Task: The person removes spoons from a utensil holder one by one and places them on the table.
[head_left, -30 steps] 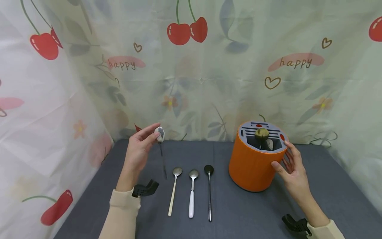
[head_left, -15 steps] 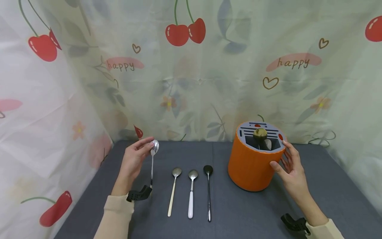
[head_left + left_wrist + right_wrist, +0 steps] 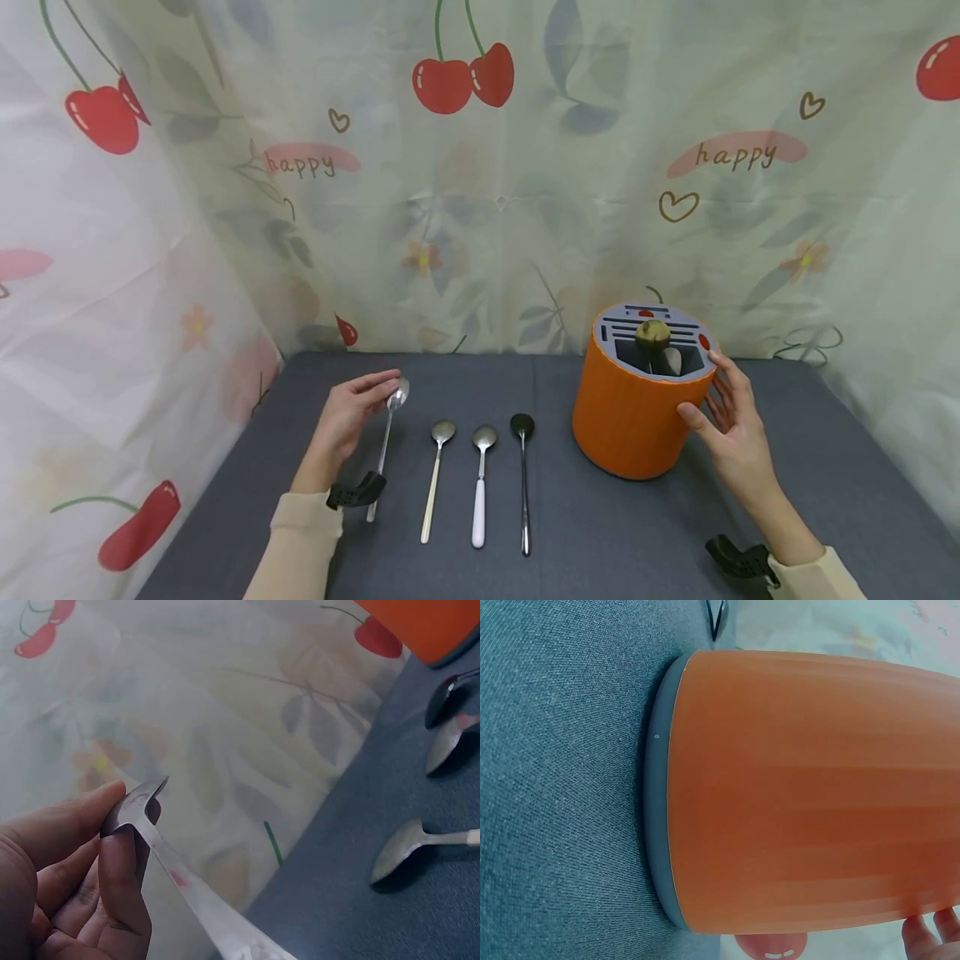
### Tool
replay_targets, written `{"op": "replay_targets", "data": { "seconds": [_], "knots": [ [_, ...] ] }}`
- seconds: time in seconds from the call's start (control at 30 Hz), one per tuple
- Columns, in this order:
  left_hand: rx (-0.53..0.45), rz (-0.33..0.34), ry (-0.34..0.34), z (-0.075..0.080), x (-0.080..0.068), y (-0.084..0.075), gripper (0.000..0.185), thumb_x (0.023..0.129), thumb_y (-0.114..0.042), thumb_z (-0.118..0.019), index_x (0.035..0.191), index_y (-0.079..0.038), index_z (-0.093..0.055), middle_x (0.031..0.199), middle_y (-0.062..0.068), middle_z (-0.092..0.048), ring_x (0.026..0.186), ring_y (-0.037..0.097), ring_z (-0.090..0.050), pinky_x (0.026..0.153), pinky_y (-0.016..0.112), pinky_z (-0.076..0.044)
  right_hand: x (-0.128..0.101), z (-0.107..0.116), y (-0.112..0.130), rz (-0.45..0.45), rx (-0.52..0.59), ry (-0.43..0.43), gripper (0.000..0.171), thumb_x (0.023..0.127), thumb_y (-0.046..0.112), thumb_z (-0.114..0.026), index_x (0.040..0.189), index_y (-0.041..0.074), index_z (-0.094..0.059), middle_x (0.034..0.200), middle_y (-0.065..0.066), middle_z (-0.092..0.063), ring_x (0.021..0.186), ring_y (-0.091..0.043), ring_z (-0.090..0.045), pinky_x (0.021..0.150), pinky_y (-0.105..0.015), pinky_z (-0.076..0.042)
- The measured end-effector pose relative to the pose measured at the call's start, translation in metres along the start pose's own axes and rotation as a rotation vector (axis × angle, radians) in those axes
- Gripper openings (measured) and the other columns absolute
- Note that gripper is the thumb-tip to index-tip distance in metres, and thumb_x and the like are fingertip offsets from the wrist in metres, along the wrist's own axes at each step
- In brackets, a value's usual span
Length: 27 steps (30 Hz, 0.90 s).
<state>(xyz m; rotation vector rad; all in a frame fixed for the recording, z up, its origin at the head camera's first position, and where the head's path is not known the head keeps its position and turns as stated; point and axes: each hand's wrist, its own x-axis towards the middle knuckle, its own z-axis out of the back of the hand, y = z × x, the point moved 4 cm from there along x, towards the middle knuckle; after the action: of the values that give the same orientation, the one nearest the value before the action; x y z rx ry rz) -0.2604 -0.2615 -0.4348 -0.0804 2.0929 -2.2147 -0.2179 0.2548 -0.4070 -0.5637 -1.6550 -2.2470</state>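
The orange holder [image 3: 633, 417] stands upright on the dark grey cloth [image 3: 600, 533]. The left hand [image 3: 347, 419] is well to the left of the holder. Its thumb and fingers are together, clamped on the bowl of a metal spoon [image 3: 199, 891]. This spoon slants, bowl uppermost, with its handle running down toward the person; whether the handle's end touches the cloth cannot be determined.

The right hand [image 3: 738, 433] is at the right side of the holder. Its grip is on the holder's wall, thumb set apart on the front and fingers curved round the side, one reaching the upper edge.

Three spoons lie in a row between the left hand and the holder, handles toward the person. Nearest the holder is a dark spoon [image 3: 525, 492]; next outward is a white-handled spoon [image 3: 479, 508]; farthest from it is a cream-handled spoon [image 3: 431, 492].

The holder's top carries a slotted grey insert with red spots. A gold-toned rounded piece [image 3: 653, 333] and a grey rounded piece [image 3: 672, 360] show at its large front compartment. Behind the holder hangs a cherry-print curtain [image 3: 495, 250].
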Motion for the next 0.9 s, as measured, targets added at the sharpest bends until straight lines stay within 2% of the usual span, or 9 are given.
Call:
{"op": "replay_targets", "data": {
  "seconds": [0.2, 0.43, 0.57, 0.77, 0.9],
  "knots": [
    [0.028, 0.041, 0.036, 0.0, 0.001, 0.018, 0.043, 0.1, -0.019, -0.073, 0.138, 0.001, -0.066, 0.125, 0.005, -0.074, 0.104, 0.007, -0.069, 0.096, 0.029, -0.055, 0.001, 0.0, 0.001, 0.01, 0.004, -0.007, 0.078, 0.103, -0.005, -0.061, 0.166, 0.022, -0.025, 0.17, -0.005, -0.018, 0.153, -0.011, -0.028, 0.116, -0.012, -0.029],
    [0.002, 0.062, -0.007, -0.001, 0.005, 0.04, 0.04, 0.101, -0.013, -0.071, 0.137, 0.003, -0.066, 0.124, 0.008, -0.074, 0.1, 0.004, -0.07, 0.088, 0.022, -0.056, 0.0, 0.001, -0.001, 0.008, 0.022, -0.007, 0.077, 0.103, -0.005, -0.06, 0.166, 0.022, -0.025, 0.17, -0.006, -0.019, 0.152, -0.01, -0.029, 0.116, -0.012, -0.029],
    [-0.001, 0.062, -0.024, -0.001, 0.008, 0.046, 0.041, 0.101, -0.01, -0.07, 0.139, 0.006, -0.063, 0.132, 0.016, -0.069, 0.101, 0.003, -0.068, 0.086, 0.019, -0.055, 0.0, 0.001, -0.001, 0.009, 0.039, -0.002, 0.077, 0.103, -0.005, -0.06, 0.166, 0.022, -0.025, 0.17, -0.007, -0.018, 0.153, -0.011, -0.028, 0.116, -0.012, -0.029],
    [0.045, 0.093, 0.008, -0.001, 0.008, 0.053, 0.045, 0.101, -0.008, -0.068, 0.143, 0.006, -0.059, 0.147, 0.025, -0.056, 0.121, 0.014, -0.062, 0.091, 0.019, -0.054, 0.0, 0.0, 0.0, 0.01, 0.037, 0.0, 0.077, 0.103, -0.005, -0.06, 0.166, 0.021, -0.025, 0.17, -0.006, -0.018, 0.153, -0.01, -0.028, 0.116, -0.012, -0.029],
    [0.082, 0.094, 0.024, -0.001, 0.006, 0.061, 0.045, 0.101, -0.008, -0.069, 0.142, 0.008, -0.059, 0.145, 0.026, -0.058, 0.115, 0.012, -0.064, 0.089, 0.019, -0.055, 0.001, 0.0, 0.001, 0.013, 0.046, 0.0, 0.077, 0.102, -0.006, -0.06, 0.166, 0.021, -0.025, 0.17, -0.006, -0.019, 0.152, -0.01, -0.029, 0.115, -0.012, -0.029]
  ]
}}
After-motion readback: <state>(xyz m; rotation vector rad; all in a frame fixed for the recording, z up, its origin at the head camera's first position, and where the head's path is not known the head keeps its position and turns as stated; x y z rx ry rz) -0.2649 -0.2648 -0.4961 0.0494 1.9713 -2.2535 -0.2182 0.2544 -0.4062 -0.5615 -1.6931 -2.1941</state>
